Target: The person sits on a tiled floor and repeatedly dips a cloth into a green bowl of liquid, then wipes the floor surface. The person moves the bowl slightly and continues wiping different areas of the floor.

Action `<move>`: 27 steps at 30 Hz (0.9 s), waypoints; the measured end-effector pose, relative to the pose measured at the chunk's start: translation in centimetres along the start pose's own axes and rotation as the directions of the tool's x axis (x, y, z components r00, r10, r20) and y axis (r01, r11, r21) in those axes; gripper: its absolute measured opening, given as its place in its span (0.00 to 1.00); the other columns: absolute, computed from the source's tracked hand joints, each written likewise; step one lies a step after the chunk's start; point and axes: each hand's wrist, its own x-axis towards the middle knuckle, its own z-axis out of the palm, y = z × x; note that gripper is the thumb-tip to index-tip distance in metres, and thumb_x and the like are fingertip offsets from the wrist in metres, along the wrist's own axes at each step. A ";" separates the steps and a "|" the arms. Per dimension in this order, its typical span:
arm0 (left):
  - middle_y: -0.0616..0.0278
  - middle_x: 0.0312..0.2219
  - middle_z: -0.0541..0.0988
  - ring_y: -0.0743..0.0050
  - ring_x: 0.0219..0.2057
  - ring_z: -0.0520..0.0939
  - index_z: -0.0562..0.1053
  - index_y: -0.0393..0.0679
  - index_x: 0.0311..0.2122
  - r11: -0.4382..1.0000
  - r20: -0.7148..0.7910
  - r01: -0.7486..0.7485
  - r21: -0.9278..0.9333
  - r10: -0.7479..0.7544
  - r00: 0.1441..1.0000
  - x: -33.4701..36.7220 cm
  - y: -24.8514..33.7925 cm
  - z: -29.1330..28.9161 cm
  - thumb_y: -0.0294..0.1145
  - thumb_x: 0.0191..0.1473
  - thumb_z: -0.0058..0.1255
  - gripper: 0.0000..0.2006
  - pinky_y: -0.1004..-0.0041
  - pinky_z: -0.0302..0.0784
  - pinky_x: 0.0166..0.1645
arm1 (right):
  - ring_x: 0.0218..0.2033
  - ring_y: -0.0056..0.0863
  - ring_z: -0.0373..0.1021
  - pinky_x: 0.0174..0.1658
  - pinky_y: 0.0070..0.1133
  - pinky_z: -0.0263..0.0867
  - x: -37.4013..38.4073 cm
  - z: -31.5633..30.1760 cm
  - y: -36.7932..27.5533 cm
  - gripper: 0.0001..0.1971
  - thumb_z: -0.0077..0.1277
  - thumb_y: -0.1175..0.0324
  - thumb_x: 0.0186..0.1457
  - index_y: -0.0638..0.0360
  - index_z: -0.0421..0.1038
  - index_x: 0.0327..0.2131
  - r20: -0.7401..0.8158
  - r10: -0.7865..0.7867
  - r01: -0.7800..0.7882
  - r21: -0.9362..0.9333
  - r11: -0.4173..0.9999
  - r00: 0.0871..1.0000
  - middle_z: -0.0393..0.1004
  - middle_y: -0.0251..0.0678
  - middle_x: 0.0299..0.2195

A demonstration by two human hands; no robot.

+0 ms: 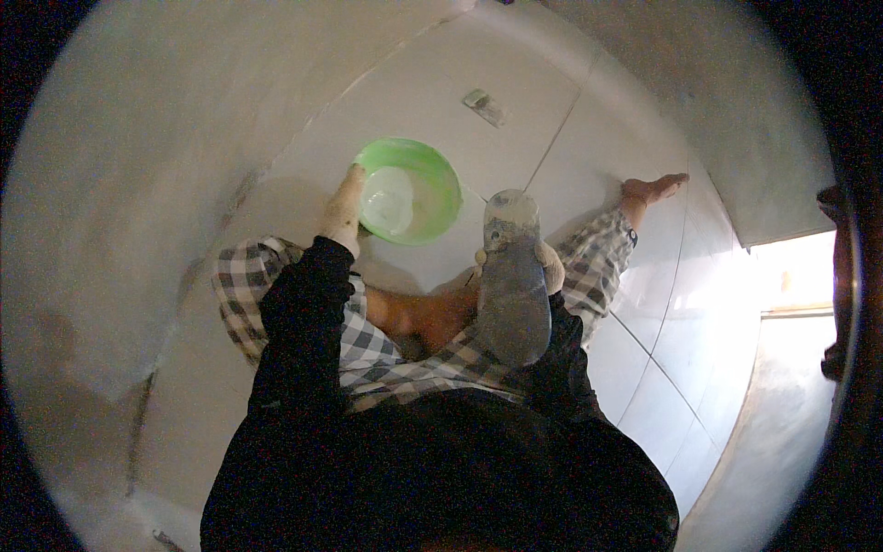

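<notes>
My left hand point(344, 210) grips the left rim of a light green bowl point(443, 184), fingers closed on it. A whitish substance lies inside the bowl; whether it is liquid or paste I cannot tell. In my right hand point(552, 268) is a long, round-ended grey object point(515, 308), its far end paler and stained. My thumb and fingers show at either side of it, and the rest of the hand is hidden behind it. It stands over my lap, to the right of the bowl and apart from it.
I sit on a pale tiled floor point(414, 92), legs bent in checked trousers point(248, 285), with a bare foot point(655, 188) out to the right. A small flat rectangular piece point(485, 108) lies beyond the bowl. Pale walls point(138, 202) rise left and right; bright light enters at the right.
</notes>
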 end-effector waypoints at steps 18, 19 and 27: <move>0.51 0.46 0.76 0.58 0.45 0.79 0.64 0.40 0.57 0.990 0.002 0.013 -0.140 -0.013 1.000 1.7 -1.4 -1.8 0.58 0.61 0.38 0.31 0.64 0.75 0.50 | 0.51 0.53 0.67 0.54 0.32 0.63 3.2 7.8 -1.2 0.32 0.53 0.66 0.48 0.55 0.61 0.60 -0.092 0.126 0.008 -0.776 -0.630 0.988 0.62 0.55 0.58; 0.52 0.46 0.76 0.59 0.45 0.79 0.65 0.41 0.57 0.957 -0.038 0.018 -0.291 -0.030 0.999 1.4 -0.6 -1.8 0.59 0.60 0.39 0.32 0.63 0.76 0.48 | 0.50 0.49 0.68 0.53 0.31 0.64 2.7 7.9 -1.5 0.31 0.51 0.65 0.50 0.54 0.61 0.60 -0.107 0.175 0.021 -0.796 -0.605 0.979 0.61 0.52 0.59; 0.52 0.50 0.72 0.59 0.45 0.79 0.61 0.47 0.60 0.920 -0.120 -0.130 -0.370 0.091 0.989 0.1 5.3 -2.7 0.60 0.57 0.44 0.33 0.59 0.80 0.40 | 0.37 0.40 0.74 0.41 0.32 0.73 1.1 8.4 -3.8 0.28 0.55 0.61 0.43 0.69 0.69 0.47 -0.291 0.163 -0.240 -0.253 0.937 0.943 0.75 0.47 0.41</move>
